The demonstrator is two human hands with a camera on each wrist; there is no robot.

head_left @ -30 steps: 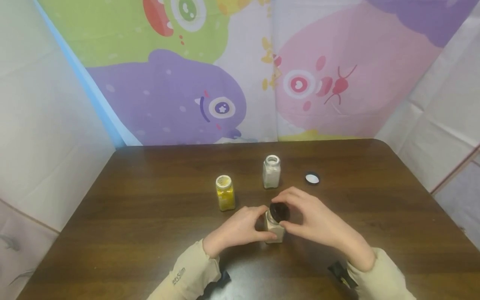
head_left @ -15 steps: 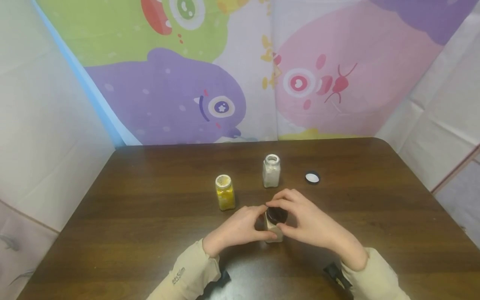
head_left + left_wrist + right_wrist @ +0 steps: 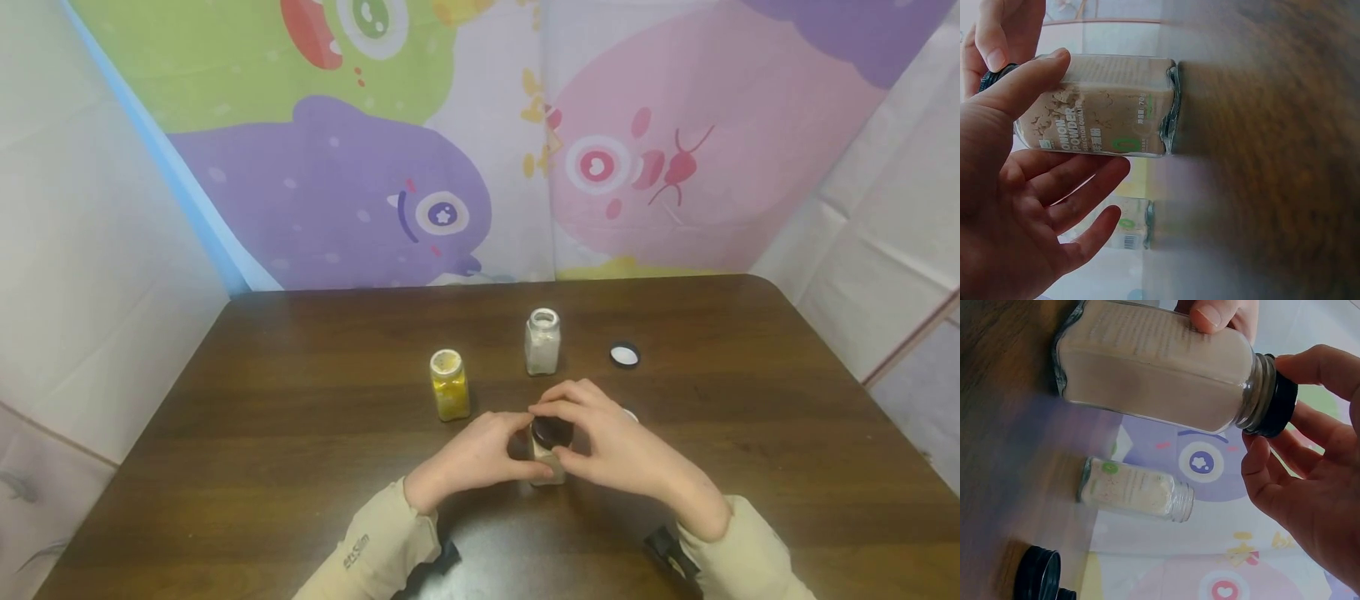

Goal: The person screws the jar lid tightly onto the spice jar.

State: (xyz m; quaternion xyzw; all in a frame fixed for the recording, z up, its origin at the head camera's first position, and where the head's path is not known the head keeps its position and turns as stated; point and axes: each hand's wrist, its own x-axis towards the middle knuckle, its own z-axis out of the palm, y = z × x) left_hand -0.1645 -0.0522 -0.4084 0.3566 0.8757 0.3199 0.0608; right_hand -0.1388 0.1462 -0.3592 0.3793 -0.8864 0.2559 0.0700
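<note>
A square glass jar of onion powder (image 3: 1110, 122), filled with beige powder, stands upright on the table in front of me. My left hand (image 3: 480, 454) holds it around the sides between thumb and fingers. On its mouth sits a black lid (image 3: 1279, 403), with glass threads showing below its edge. The fingertips and thumb of my right hand (image 3: 618, 442) pinch this lid by its rim. Behind it stand an uncapped jar of yellow powder (image 3: 450, 390) and an uncapped jar of whitish powder (image 3: 543, 346).
One loose black lid (image 3: 625, 356) with a white lining lies upturned at the right on the brown wooden table (image 3: 300, 367). Another lid (image 3: 632, 415) is mostly hidden behind my right hand. A cartoon-print cloth (image 3: 360, 200) hangs beyond the far edge.
The black lid, earlier tilted at the right of the jar's mouth, has come left and down and now lies flatter over it. My right hand moved with it; my left hand stayed put.
</note>
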